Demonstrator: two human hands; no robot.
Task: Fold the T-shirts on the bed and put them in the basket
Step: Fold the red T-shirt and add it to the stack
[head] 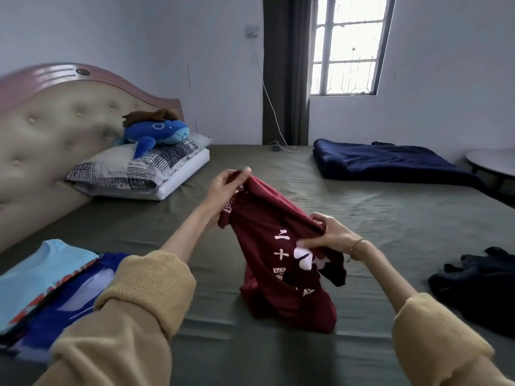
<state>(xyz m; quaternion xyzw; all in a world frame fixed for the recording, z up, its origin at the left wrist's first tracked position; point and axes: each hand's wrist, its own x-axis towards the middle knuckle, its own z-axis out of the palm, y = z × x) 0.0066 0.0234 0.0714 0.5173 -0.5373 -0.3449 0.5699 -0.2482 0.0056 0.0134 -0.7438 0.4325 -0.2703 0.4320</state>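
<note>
T-shirt, dark red (278,246): hung bunched between both hands over the middle of the bed (362,218), bottom hem resting on the sheet.
Left hand (225,188): pinched the shirt's top edge, held higher and farther out.
Right hand (331,235): gripped the fabric lower, nearer.
Near left: light blue shirt (36,274) and blue printed shirt (69,299) lay flat.
Near right: dark clothes pile (479,288).

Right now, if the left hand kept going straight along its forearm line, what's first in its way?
Apart from the maroon T-shirt the left hand already grips, probably nothing: bare olive sheet to the far wall, pillows off to its left. Depth is unclear.
</note>
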